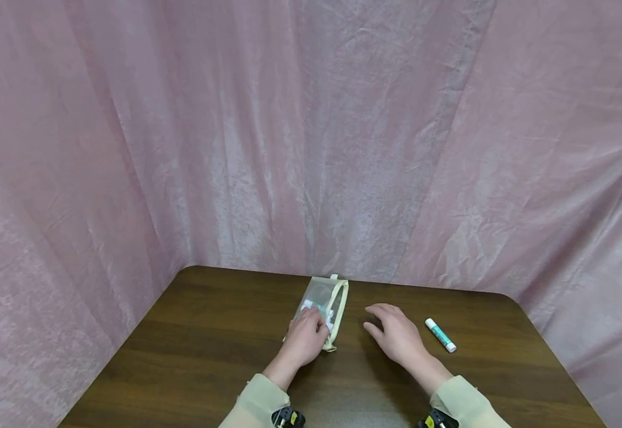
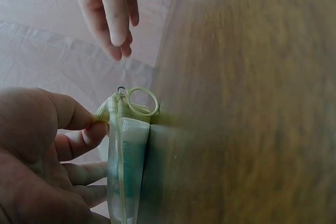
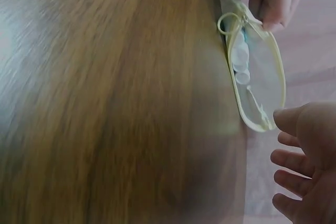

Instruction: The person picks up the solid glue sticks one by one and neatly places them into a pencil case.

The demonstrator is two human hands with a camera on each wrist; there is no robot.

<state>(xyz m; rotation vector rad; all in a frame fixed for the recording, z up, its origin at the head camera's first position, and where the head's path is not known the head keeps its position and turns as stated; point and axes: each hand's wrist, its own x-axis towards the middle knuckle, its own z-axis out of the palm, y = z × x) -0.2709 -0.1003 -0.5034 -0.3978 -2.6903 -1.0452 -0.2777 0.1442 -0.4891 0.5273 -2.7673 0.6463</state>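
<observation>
A see-through mesh zip pouch (image 1: 317, 287) with cream trim lies toward the back middle of the table. Its zip side gapes in the right wrist view, and white-ended tubes (image 3: 240, 54) show inside. From the zip's near end hangs a cream ring (image 3: 219, 24). My left hand (image 1: 304, 337) pinches the pouch's trim at that end between thumb and forefinger. Off to the pouch's right, my right hand (image 1: 396, 337) hovers with fingers spread loosely, holding nothing. Beyond it lies a white and teal tube like a glue stick (image 1: 440, 335).
Everything stands on a dark wood table (image 1: 209, 333) with rounded back corners. Pink velvety curtains (image 1: 311, 142) hang behind it and at both sides.
</observation>
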